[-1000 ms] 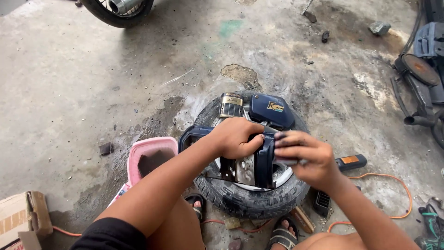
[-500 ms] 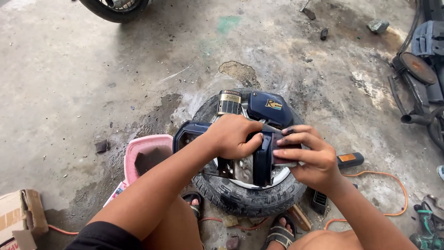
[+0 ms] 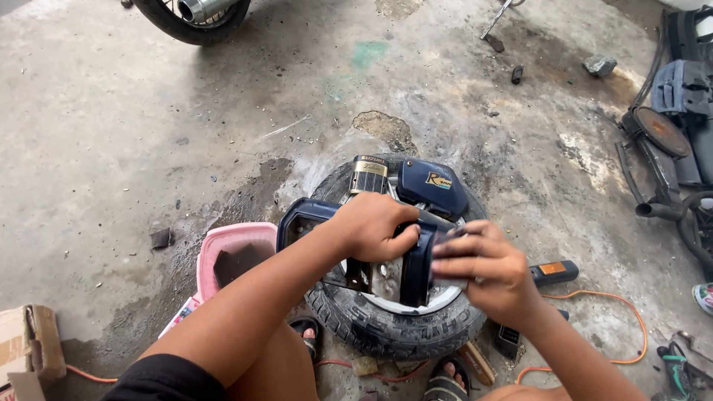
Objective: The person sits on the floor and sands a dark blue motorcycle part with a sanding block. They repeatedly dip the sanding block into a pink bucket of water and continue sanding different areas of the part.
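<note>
A small black tyre [image 3: 386, 327] on a silver wheel lies flat on the concrete floor. On top of it rests a dark blue power tool [image 3: 431, 186] with a black and gold cylindrical part [image 3: 369, 174]. My left hand [image 3: 375, 226] grips the blue handle across the middle of the tool. My right hand [image 3: 483, 271] closes its fingers on the right end of the tool, at a grey part that the fingers mostly hide.
A pink plastic container [image 3: 230, 256] stands left of the tyre. A black and orange tool [image 3: 553, 272] and an orange cable [image 3: 609, 327] lie to the right. Motorcycle parts [image 3: 668, 148] sit at the right edge, a wheel [image 3: 189, 15] at the top, a cardboard box [image 3: 30, 345] bottom left.
My right hand has shifted a little lower on the tool's right end, and the view has dipped slightly. My left hand keeps its grip.
</note>
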